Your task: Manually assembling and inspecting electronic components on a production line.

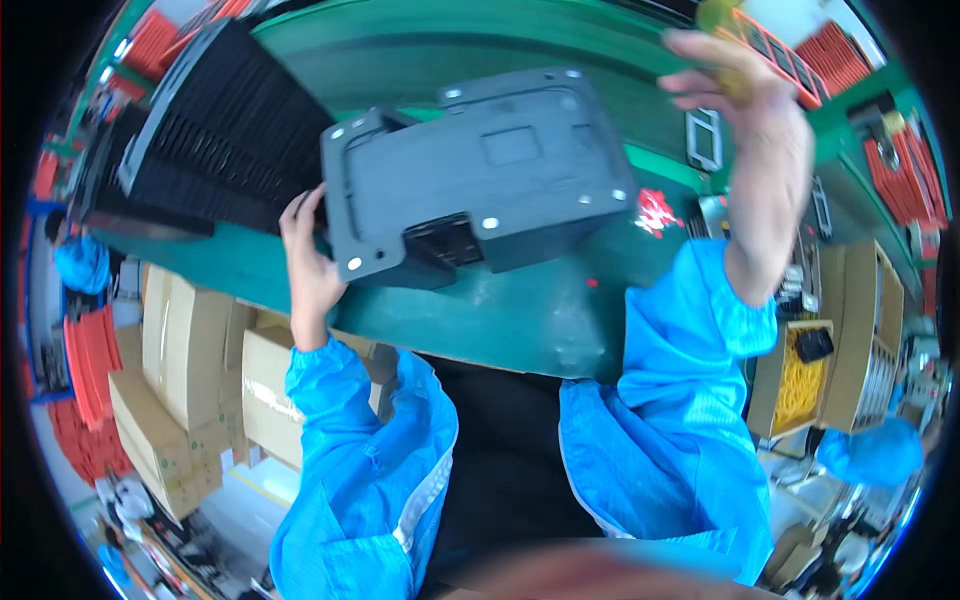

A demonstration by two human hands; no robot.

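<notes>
A dark grey moulded plastic housing [440,170], with notched sides and small pale round spots at its corners, rests tilted on the green work surface [480,325]. My left hand [312,260] grips its left edge; the fingertips are partly hidden behind it. Raised at the upper right, away from the housing, my right hand [745,90] is blurred, its fingers stretched out and apart. A blurred yellow-green object [716,14] shows right by those fingers; I cannot make out its kind or whether the hand touches it.
A tall stack of black ribbed parts [225,130] stands left of the housing. Small red pieces [656,212] lie on the right. Beyond the bench are cardboard boxes [185,350], a box of yellow items [802,375], orange-red trays [905,175] and people in blue.
</notes>
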